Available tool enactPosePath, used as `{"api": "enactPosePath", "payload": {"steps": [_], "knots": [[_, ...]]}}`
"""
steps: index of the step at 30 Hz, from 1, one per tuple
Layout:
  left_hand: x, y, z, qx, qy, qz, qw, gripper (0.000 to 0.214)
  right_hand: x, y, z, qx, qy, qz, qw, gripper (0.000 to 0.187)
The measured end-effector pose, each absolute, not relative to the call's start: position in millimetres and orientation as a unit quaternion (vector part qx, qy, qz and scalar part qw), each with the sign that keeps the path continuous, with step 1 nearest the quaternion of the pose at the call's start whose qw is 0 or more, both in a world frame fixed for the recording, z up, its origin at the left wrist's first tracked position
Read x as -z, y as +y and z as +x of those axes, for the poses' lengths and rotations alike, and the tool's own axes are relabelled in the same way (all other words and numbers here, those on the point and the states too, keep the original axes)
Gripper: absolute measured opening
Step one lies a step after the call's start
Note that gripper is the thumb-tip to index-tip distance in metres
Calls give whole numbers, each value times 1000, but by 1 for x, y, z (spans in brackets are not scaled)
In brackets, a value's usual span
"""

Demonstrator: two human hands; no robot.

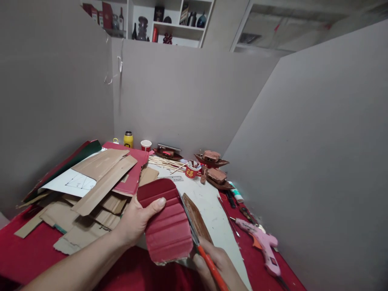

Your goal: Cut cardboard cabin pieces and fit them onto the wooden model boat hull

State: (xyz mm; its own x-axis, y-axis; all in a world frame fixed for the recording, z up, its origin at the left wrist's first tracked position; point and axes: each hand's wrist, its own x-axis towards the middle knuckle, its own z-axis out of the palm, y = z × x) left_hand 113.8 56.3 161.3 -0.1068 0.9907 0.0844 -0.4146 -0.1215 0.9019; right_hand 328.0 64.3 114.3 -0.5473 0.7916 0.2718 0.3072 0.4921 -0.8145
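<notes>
My left hand (138,220) grips a red piece of cardboard (166,226) at its left edge, thumb pressed on its face. The piece has rounded corners, crosswise creases and a ragged lower edge. Around the orange handles of a pair of scissors (210,264) my right hand (216,258) is closed. Their blades lie along the cardboard's right edge; whether they are parted I cannot tell. Just behind the blades a brown boat hull (197,216) rests on the white board (222,222), partly hidden by my right hand.
Cardboard scraps (103,186) are heaped at the left. Toward the back stand a yellow bottle (128,140), a paper cup (146,145), a red cup (192,169), thin sticks (165,163) and several model boats (218,178). A pink glue gun (263,244) lies at the right. Grey partitions (188,97) surround the table.
</notes>
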Motion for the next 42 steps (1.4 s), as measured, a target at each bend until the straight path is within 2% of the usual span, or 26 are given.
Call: {"api": "enactPosePath", "payload": {"steps": [13,19,25,33,42], "knots": [[-163,53,116,-626,330,340,620,26,-115,65,330,-379,-809,-340,294,39],[-164,51,118,-595,347,345,638,26,-117,63,327,-394,-782,-353,329,37],[-170,51,118,-641,332,291,628,18,-110,60,329,-377,-794,-350,325,36],[-168,54,111,-621,344,341,616,19,-113,68,332,-381,-816,-339,274,28],[-168,54,110,-606,340,353,626,20,-105,60,330,-376,-793,-351,326,37]]}}
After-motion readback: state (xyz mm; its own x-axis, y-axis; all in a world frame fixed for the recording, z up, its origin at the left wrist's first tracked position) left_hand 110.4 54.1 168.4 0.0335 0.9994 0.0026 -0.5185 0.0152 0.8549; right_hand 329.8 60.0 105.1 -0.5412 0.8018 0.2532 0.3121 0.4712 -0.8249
